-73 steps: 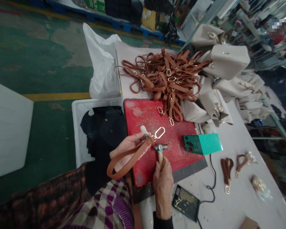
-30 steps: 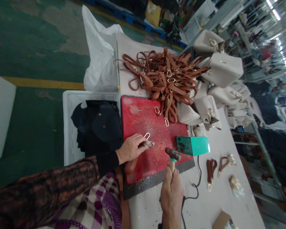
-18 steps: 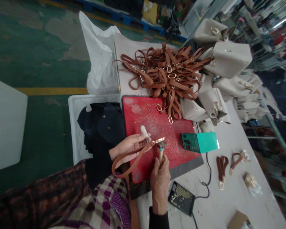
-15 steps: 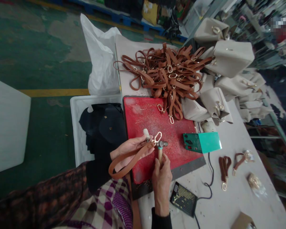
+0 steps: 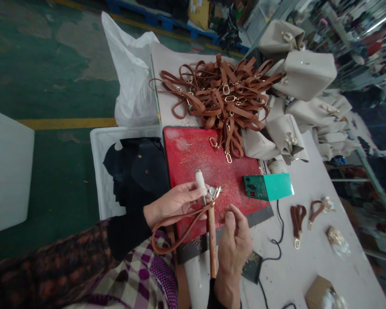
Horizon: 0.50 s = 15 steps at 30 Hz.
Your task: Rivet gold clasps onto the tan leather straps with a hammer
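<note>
- Left hand (image 5: 175,204) pinches a white-tipped metal punch (image 5: 201,184) and a looped tan leather strap (image 5: 180,225) over the scuffed red mat (image 5: 193,154).
- Right hand (image 5: 233,242) — fingers loosely curled, beside a wooden hammer handle (image 5: 212,240); grip unclear.
- Beyond — a tangled strap pile (image 5: 218,94), a teal box (image 5: 268,186).

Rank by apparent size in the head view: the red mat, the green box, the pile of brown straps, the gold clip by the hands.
1. red mat
2. pile of brown straps, nearly the same
3. green box
4. gold clip
</note>
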Tool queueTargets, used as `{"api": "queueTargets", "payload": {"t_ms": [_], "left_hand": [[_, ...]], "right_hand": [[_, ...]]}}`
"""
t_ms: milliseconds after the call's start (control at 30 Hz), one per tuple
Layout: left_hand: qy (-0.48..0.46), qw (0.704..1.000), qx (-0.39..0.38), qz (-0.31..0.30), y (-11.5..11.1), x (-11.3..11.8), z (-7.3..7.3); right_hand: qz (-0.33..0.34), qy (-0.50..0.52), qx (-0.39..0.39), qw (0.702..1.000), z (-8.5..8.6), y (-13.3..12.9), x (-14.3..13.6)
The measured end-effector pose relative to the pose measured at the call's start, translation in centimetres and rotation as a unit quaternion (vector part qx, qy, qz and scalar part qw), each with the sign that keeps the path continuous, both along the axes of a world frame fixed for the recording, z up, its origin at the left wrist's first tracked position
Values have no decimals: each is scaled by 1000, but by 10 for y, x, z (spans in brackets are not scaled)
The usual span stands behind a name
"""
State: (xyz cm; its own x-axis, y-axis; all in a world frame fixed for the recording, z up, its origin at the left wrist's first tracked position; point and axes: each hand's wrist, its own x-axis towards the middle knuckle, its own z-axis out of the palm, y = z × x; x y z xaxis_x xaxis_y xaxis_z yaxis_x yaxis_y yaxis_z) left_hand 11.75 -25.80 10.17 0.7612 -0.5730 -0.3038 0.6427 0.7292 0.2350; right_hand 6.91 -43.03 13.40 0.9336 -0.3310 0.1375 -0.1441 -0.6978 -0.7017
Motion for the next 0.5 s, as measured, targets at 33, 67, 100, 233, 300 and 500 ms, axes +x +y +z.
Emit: {"api": "queueTargets", "payload": {"t_ms": [33, 67, 100, 233, 300, 500], "left_hand": [[-40, 998, 51, -6, -2, -2, -1], [-81, 991, 105, -11, -5, -5, -2], [-123, 980, 157, -13, -7, -7, -3], [-249, 928, 278, -15, -16, -14, -4], [-259, 920, 295, 7, -17, -15, -3], [-247, 905, 345, 29, -21, -16, -9]], "right_hand": [[-1, -14, 11, 1000, 7, 4, -1], [11, -18, 13, 1000, 13, 8, -1], [32, -10, 12, 999, 17, 12, -1], [71, 57, 29, 995, 11, 23, -2], [23, 64, 77, 995, 1, 25, -6], [66, 111, 270, 954, -16, 25, -21]]}}
